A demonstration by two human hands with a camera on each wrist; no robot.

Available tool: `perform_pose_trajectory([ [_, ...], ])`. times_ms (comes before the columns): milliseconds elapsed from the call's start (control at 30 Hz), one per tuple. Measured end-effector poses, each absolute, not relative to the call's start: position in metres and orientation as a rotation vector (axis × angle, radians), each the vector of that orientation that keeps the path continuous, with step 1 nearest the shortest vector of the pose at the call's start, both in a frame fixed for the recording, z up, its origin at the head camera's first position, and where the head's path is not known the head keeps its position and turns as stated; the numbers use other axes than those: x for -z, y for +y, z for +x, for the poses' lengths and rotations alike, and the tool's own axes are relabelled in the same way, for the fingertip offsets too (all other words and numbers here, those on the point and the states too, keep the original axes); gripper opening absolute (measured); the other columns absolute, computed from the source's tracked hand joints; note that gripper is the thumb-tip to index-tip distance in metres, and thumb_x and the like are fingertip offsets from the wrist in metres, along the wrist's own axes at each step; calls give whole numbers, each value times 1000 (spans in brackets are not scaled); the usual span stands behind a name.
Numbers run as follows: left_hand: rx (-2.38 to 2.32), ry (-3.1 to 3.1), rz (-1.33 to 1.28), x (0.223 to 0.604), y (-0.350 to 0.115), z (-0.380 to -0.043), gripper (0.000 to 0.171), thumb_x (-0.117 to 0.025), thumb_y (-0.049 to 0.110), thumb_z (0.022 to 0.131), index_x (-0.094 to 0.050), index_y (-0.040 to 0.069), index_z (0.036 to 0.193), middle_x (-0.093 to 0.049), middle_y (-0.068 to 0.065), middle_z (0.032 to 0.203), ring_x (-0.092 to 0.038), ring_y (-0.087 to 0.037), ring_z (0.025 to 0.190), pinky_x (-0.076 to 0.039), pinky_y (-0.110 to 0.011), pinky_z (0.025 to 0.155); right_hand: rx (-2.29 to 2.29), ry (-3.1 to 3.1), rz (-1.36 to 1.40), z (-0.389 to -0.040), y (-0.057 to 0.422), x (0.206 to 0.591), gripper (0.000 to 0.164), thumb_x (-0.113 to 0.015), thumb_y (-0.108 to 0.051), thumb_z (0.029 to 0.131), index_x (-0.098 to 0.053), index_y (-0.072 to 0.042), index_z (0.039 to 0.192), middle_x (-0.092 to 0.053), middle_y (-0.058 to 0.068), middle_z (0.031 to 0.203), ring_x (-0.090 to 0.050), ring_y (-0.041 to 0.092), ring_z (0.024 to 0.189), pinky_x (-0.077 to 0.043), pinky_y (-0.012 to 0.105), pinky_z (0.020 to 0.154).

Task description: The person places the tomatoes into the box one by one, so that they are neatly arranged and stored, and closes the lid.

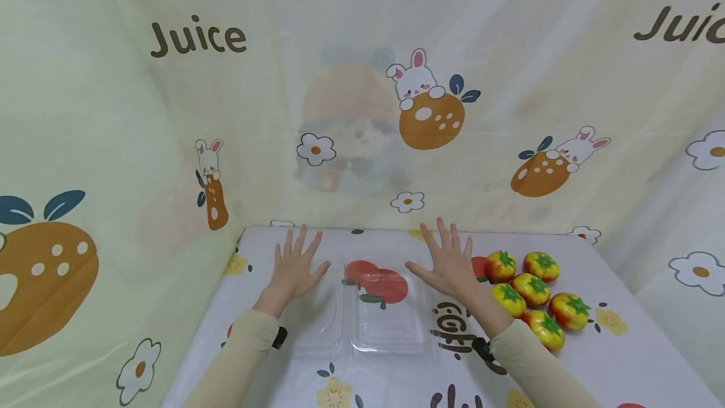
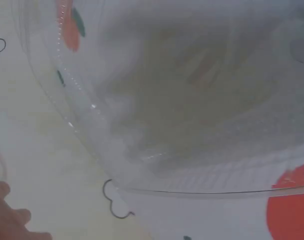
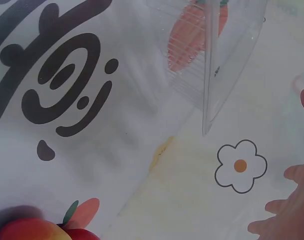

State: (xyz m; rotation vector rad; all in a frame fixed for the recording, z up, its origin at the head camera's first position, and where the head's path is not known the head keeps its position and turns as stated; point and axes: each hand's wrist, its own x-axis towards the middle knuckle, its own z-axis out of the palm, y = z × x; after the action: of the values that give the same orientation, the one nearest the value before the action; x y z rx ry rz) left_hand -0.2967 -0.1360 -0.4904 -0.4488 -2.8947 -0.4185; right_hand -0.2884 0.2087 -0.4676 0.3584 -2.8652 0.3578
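A clear plastic clamshell box (image 1: 391, 332) lies unfolded on the table, its two halves side by side; nothing lies in either half. My left hand (image 1: 293, 271) is held above the left half with its fingers spread. Over the box's right side, my right hand (image 1: 451, 264) also spreads its fingers and holds nothing. The wrist views catch the left fingertips (image 2: 14, 220) at a lower corner and the box wall (image 3: 231, 65) close by the right hand. To the right sit several red-and-yellow persimmon-like fruits (image 1: 531, 289) with green leafy tops, near the right forearm.
The table has a white printed cover (image 1: 629, 364) with fruit, flower and lettering patterns. A cream curtain (image 1: 351, 30) printed with rabbits and oranges hangs behind it and along both sides. Dark straps with small cameras (image 1: 483, 349) sit on the wrists.
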Motion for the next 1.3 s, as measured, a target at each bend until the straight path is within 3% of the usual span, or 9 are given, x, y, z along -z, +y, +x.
perform_pose_trajectory([
  [567,1046,-2781,-466,526,-182,-290,75,-52,21,89,-23,12,158,-10,-21,163,-3,-50,146,-7,-70,110,-327,-2898,380,-288,210,473,90,-60,-58,86,-29,-11,156,-15,26,160,-15,54,142,-10,77,104],
  [933,1058,-2760,-471,551,-200,-275,71,-54,11,87,-32,8,154,-15,-26,160,-11,-58,141,-20,-80,97,-340,-2954,443,-285,216,471,75,-61,-47,92,-38,-7,151,-23,28,157,-21,55,140,-19,75,103],
  [1133,1193,-2696,-416,566,-205,-265,72,-52,7,81,-37,4,151,-17,-28,159,-15,-58,139,-19,-78,100,-327,-2971,450,-284,222,470,73,-62,-44,92,-39,-5,150,-24,29,156,-24,56,139,-23,74,103],
  [1300,1422,-2619,-383,572,-205,-259,72,-50,-3,83,-35,5,153,-11,-23,162,-21,-50,142,-29,-70,103,-348,-3004,482,-287,234,468,71,-62,-41,93,-40,-3,149,-25,30,156,-24,55,139,-23,72,104],
])
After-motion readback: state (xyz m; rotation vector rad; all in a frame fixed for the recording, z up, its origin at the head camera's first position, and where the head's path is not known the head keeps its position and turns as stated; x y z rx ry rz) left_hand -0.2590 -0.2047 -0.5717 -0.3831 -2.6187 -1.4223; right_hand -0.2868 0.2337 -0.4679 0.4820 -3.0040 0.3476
